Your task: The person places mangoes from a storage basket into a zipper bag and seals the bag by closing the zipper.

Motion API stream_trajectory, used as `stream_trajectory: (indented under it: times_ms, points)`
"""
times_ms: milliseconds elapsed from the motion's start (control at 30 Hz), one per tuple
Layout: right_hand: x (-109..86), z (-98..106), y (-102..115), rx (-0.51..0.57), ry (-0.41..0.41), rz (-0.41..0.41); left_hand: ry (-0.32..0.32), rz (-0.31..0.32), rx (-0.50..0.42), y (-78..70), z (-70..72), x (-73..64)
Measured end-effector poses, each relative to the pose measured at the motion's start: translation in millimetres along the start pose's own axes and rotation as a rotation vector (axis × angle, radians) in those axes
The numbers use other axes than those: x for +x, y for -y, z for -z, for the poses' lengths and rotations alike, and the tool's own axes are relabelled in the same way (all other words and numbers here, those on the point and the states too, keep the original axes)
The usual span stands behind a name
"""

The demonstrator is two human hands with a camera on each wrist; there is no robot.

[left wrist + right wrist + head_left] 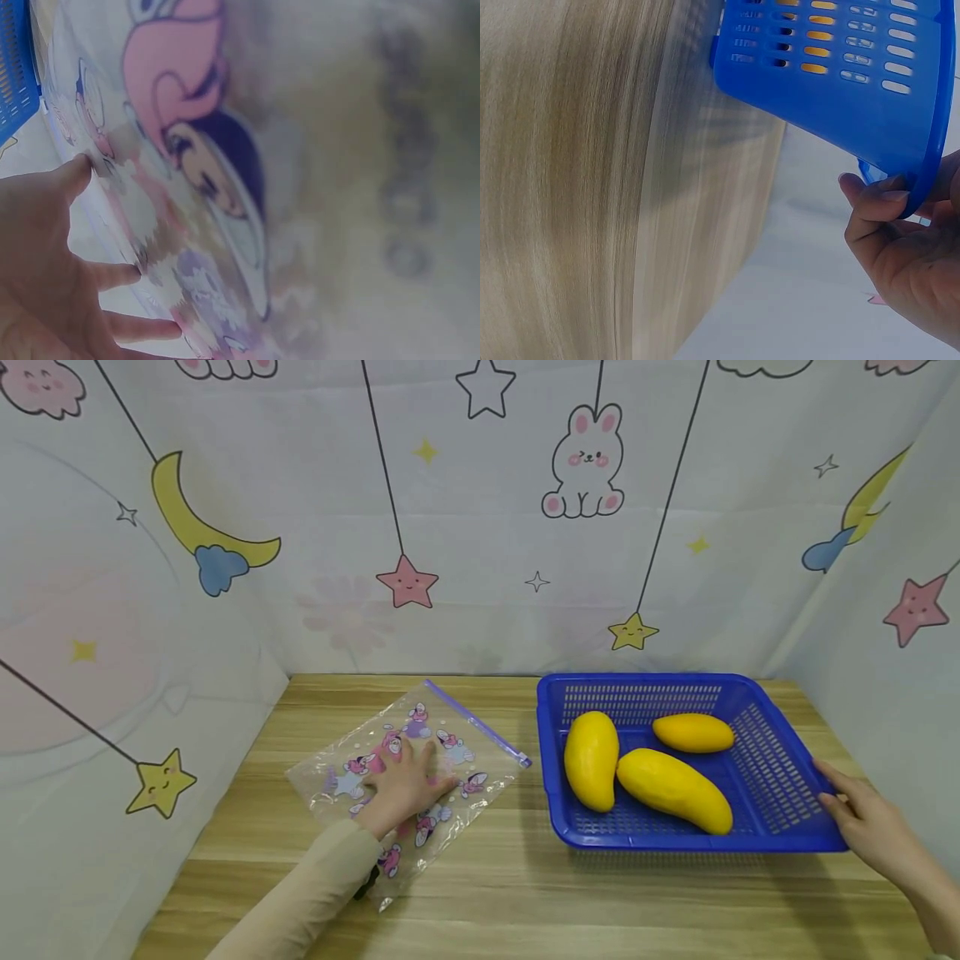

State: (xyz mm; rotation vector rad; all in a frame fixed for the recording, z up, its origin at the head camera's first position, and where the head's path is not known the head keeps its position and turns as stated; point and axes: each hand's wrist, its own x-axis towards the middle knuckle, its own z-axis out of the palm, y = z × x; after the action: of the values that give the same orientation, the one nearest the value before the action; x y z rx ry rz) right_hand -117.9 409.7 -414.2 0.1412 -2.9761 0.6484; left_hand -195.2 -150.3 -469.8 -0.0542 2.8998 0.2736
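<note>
Basket [780, 842], lower right, looks steadied by right grip [872, 825] pinching its rim [940, 112]; left grip [405, 789], spread, seemingly pins lower-left bag [468, 762].

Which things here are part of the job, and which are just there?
Apparently part of the job:
clear patterned bag, touched by the left hand
blue basket, rim gripped by the right hand
three yellow fruits in the basket

Just surroundings:
wooden table
cartoon-printed cloth backdrop
</note>
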Motion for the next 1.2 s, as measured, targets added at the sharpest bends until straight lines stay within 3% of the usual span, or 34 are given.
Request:
stream_trajectory:
  times_ms: [467, 667, 1200]
  points:
    - [0.3, -0.5, -1.5, -0.002, -0.031, 0.014, 0.015, -0.033, -0.003, 3.4, 1.9, 1.7]
    - [-0.2, -0.8, -1.2, -0.002, -0.006, 0.001, 0.025, -0.037, -0.004, 3.3, 5.1, 1.0]
    - [0.4, -0.6, -0.1, 0.008, -0.013, -0.002, 0.039, -0.109, -0.007, 13.3, 7.3, 0.6]
